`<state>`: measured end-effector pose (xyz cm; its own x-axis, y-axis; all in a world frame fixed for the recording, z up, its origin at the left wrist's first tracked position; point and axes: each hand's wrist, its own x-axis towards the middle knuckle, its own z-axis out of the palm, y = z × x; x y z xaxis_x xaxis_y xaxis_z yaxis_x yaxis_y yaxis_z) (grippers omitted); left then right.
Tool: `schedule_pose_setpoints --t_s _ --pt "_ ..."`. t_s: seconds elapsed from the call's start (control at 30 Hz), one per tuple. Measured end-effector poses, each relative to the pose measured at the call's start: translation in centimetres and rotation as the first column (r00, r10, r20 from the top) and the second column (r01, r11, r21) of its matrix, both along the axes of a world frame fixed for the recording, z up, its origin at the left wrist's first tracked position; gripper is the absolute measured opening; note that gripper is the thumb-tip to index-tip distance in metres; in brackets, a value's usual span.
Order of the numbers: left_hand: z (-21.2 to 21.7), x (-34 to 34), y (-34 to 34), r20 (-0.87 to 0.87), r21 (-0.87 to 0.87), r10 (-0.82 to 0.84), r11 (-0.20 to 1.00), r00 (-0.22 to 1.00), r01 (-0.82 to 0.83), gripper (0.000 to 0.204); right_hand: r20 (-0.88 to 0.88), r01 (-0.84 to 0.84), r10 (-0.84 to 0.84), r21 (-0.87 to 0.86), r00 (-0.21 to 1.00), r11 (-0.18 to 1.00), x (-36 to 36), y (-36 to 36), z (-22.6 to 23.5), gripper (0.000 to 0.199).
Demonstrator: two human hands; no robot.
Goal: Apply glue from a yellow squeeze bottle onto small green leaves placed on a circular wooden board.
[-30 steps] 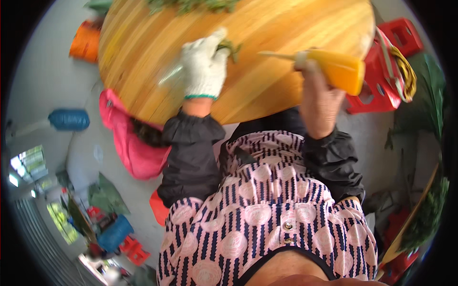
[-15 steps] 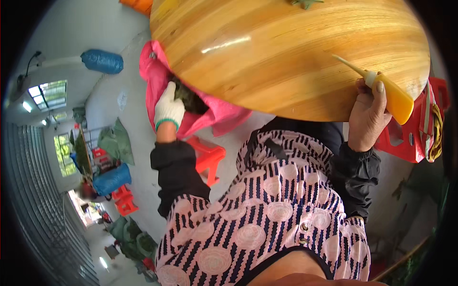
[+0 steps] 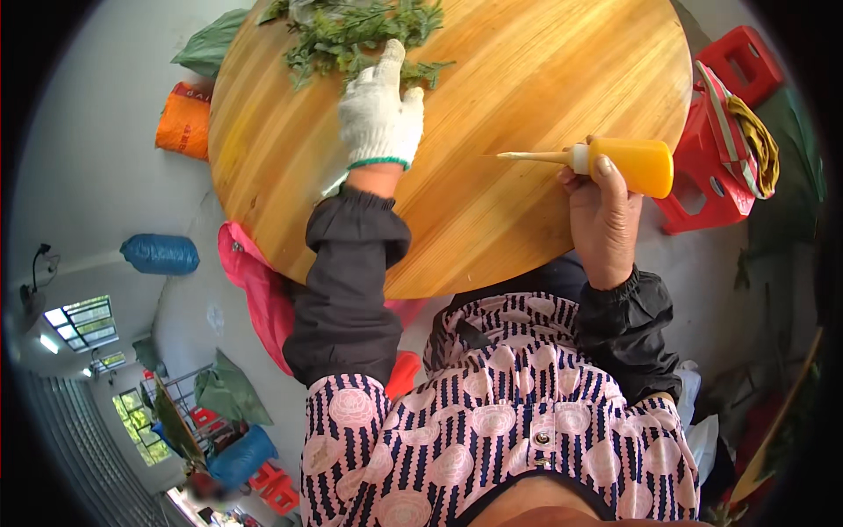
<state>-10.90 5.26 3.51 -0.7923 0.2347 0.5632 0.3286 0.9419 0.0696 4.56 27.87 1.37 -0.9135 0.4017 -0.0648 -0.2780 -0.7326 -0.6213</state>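
Note:
My left hand (image 3: pixel 381 119), in a white knitted glove with a green cuff, stretches over the round wooden table (image 3: pixel 492 220). Its fingers are extended and its thumb stands apart, at the near edge of a heap of leafy green sprigs (image 3: pixel 351 39). Whether the fingertips touch the leaves I cannot tell. Bare and closed, my right hand (image 3: pixel 604 211) grips a yellow squeeze bottle (image 3: pixel 637 167) with a white collar. The bottle lies nearly level, its long pale nozzle pointing left over the tabletop.
A pink bag (image 3: pixel 255 290) hangs below the table's left edge, partly behind my left arm. Red plastic stools (image 3: pixel 702 176) stand at the right, one with a striped bag (image 3: pixel 742 140). An orange sack (image 3: pixel 183 121) and a blue bundle (image 3: pixel 160 254) are at the left.
My left hand has left the pink bag and reached out to the sprigs at the far side of the table. The bottle has turned from slanting to nearly level.

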Motion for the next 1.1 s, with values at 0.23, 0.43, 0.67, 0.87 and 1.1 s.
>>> schedule_pose_setpoints --t_s 0.23,0.43,0.67,0.87,1.1 --pt "-0.9 0.3 -1.6 0.092 0.130 -0.099 0.988 0.991 0.086 0.049 0.010 -0.027 0.027 -0.017 1.000 0.999 -0.2 -0.2 0.1 0.018" --pt "1.7 2.9 -1.9 -0.050 0.253 -0.122 0.959 0.991 0.131 0.052 0.013 0.000 0.000 -0.024 1.000 1.000 -0.2 0.2 -0.1 0.021" --pt "0.5 -1.5 0.8 -0.057 -0.370 -0.163 0.920 0.985 0.130 0.054 -0.014 -0.036 0.036 -0.043 0.999 0.998 -0.3 -0.1 0.1 0.019" --pt "3.5 5.3 -0.6 0.003 -0.279 -0.317 0.911 0.949 0.305 0.057 -0.003 -0.025 0.025 -0.038 1.000 0.999 -0.1 0.4 -0.3 0.020" --pt "2.0 9.6 -4.1 0.123 -0.098 -0.360 0.923 0.925 0.372 0.050 -0.006 -0.020 0.020 -0.005 1.000 1.000 -0.3 0.8 -0.9 0.023"
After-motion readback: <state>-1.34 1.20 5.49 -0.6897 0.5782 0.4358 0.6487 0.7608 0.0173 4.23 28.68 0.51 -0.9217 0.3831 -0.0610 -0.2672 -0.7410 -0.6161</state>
